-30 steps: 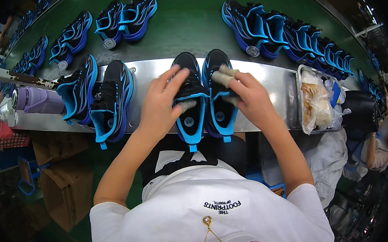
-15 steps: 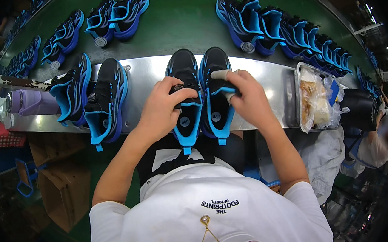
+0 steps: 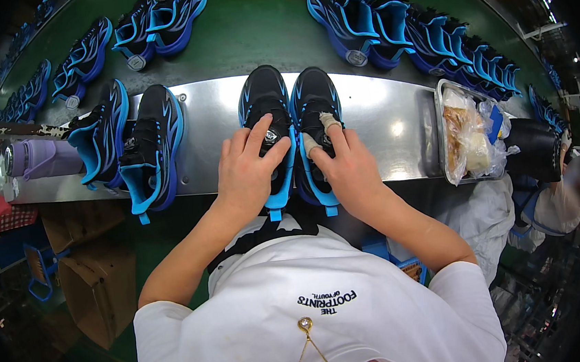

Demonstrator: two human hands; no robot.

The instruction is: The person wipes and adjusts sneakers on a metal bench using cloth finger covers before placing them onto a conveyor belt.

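In front of me a pair of black sneakers with bright blue lining stands on the steel ledge, toes pointing away. My left hand [image 3: 244, 171] is on the left sneaker [image 3: 263, 90], its thumb and index finger either side of the round dial [image 3: 271, 136] on the tongue. My right hand [image 3: 351, 170] grips the tongue area of the right sneaker [image 3: 314, 90] between thumb and index finger, both wearing pale finger covers. My hands hide much of both shoe openings. Blue heel loops point toward me.
Two more sneakers [image 3: 151, 141] stand at left, beside a lilac flask [image 3: 50, 158]. A metal tray [image 3: 443, 136] with bagged items sits at right. Beyond the steel ledge [image 3: 380, 104], rows of matching sneakers [image 3: 341, 21] rest on a green surface [image 3: 256, 25].
My right thumb has moved left from the shoe opening onto the tongue area. My left hand has shifted lower, uncovering the dial. The whole view has shifted slightly.
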